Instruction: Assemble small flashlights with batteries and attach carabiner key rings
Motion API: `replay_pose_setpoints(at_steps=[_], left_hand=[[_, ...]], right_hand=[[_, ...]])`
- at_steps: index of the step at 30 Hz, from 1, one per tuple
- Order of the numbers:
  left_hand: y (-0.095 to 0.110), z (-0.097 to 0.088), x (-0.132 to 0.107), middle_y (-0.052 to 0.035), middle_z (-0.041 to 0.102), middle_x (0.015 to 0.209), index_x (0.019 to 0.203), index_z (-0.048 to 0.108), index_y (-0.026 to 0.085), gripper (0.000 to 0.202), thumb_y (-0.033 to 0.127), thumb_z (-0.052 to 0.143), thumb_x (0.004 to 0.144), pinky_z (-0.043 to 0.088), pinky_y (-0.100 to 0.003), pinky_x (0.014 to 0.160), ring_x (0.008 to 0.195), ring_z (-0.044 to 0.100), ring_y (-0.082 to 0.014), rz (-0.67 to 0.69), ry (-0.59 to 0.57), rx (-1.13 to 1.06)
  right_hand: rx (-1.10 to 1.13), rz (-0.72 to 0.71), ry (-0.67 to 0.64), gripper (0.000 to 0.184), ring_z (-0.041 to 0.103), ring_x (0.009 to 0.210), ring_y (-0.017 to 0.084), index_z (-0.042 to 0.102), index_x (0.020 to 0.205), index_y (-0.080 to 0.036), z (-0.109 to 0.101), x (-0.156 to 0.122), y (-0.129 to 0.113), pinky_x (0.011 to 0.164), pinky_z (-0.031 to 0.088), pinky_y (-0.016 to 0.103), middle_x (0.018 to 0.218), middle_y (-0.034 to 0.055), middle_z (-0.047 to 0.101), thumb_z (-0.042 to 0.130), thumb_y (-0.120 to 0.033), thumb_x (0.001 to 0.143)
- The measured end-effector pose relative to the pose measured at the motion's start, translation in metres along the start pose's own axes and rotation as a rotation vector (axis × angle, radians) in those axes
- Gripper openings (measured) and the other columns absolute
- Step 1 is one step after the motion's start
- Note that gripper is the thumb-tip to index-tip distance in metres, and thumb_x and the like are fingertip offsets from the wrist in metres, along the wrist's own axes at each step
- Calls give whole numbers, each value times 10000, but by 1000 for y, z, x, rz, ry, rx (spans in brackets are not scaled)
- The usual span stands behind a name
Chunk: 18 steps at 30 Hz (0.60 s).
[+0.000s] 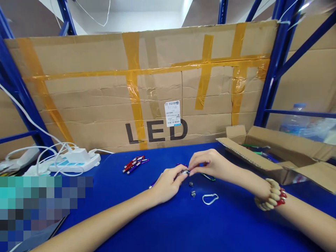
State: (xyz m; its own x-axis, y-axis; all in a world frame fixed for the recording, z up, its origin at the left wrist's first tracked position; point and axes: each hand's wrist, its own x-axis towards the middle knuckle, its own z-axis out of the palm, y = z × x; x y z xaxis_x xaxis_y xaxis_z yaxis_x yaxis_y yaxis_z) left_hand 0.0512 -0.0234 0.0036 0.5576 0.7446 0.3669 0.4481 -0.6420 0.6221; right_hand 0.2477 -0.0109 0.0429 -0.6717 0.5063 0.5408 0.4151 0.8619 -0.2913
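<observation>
My left hand (168, 183) and my right hand (207, 164) meet over the blue table (183, 224). Both pinch a small purple keychain flashlight (181, 173), the left gripping its body, the right closed on its end. A green carabiner (209, 177) lies just under my right hand. A silver carabiner (210, 198) lies loose nearer to me, with two small metal parts (192, 189) beside it. A bead bracelet (273, 194) circles my right wrist.
A small pile of red and purple flashlights (133, 163) lies left of my hands. An open cardboard box (278, 154) with more items stands at the right. A white power strip with cables (73, 159) sits at the left. A taped cardboard sheet marked LED (147, 91) backs the table.
</observation>
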Motion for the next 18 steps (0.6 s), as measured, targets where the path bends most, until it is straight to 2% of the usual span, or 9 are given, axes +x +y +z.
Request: replay_pose_setpoints(at_steps=[7,12,18], left_hand=[[2,-1,-3,51,457,594,922,562,178,222,269,360,902,340,-207,571,561,432,-103,5,-25,-76],[4,0,-4,47,486,616,927,566,178,191,245,391,889,345,-202,578,578,450,-103,-12,-11,-85],[6,-1,-4,43,500,623,926,554,172,189,242,382,894,352,-203,578,579,459,-107,-17,-32,-55]], right_hand=[[146,22,24,192,623,676,126,722,803,-197,6,-1,-1,633,509,234,768,46,673,609,-350,776],[187,58,2,197,626,678,126,724,831,-202,6,-1,-2,627,519,230,796,51,666,614,-355,770],[84,27,-66,195,630,752,129,714,896,-210,3,-3,1,687,498,220,841,45,675,613,-329,779]])
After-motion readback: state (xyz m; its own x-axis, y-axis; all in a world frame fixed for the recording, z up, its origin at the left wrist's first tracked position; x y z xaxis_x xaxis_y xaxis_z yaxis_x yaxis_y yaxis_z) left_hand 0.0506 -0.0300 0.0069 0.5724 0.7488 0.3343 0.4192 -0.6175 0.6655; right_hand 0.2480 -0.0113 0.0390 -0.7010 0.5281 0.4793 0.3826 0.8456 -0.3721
